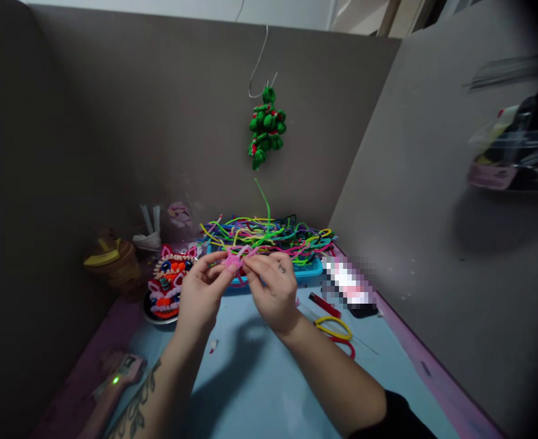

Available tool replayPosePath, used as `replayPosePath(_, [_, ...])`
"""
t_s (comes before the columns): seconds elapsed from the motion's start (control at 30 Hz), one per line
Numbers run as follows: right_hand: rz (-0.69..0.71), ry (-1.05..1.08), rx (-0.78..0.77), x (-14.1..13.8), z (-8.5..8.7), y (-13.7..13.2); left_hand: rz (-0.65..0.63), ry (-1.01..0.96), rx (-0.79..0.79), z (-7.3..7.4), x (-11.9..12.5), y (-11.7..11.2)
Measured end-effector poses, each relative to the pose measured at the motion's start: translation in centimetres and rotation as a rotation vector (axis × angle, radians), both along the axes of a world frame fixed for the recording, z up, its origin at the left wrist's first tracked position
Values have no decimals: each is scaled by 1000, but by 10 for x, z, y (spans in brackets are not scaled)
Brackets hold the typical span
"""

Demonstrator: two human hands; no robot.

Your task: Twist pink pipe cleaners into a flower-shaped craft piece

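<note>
Between my two hands, above the blue mat, is a small pink pipe-cleaner piece (233,261) with loops and a paler strand on top. My left hand (206,285) pinches its left side between thumb and fingers. The fingertips of my right hand (273,286) are closed at its right edge, on a pink strand. Behind my hands, a blue tray (312,270) is heaped with many-coloured pipe cleaners (269,235). One green pipe cleaner (265,198) sticks upright out of the heap.
Left stands a bowl (154,317) of colourful fuzzy figures (171,283). A pink glue gun (118,381) with a green light lies front left. Right are yellow-and-red scissors (335,329), a red lighter-like object (324,305) and a phone (349,283). A green ornament cluster (268,125) hangs from a wire hook.
</note>
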State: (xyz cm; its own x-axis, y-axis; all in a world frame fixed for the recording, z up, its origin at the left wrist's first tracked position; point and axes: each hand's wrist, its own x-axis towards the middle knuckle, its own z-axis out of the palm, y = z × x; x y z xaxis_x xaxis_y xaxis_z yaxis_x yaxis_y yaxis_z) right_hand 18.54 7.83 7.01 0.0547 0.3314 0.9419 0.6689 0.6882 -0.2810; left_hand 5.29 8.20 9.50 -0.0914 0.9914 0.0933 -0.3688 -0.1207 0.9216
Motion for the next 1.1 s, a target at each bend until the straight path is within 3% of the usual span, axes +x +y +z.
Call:
replayPosePath(0.2, [39,12,-55,-3,2,-1,-39,25,21,-1,-2,1])
replayPosePath(0.37, [10,97,-242,-3,-1,1,-59,81,57,-5,-4,2])
replayPosePath(0.53, [116,61,-458,4,1,6,-71,142,75,-5,-5,3])
replayPosePath(0.73, [241,3,-578,15,10,7,-62,64,-20,2,-6,5])
replayPosePath(0.9, [258,-33,-505,17,10,8,-81,35,-41,3,-7,4])
replayPosePath(1.1, [140,-16,-201,12,7,7,-75,11,-25,1,-7,4])
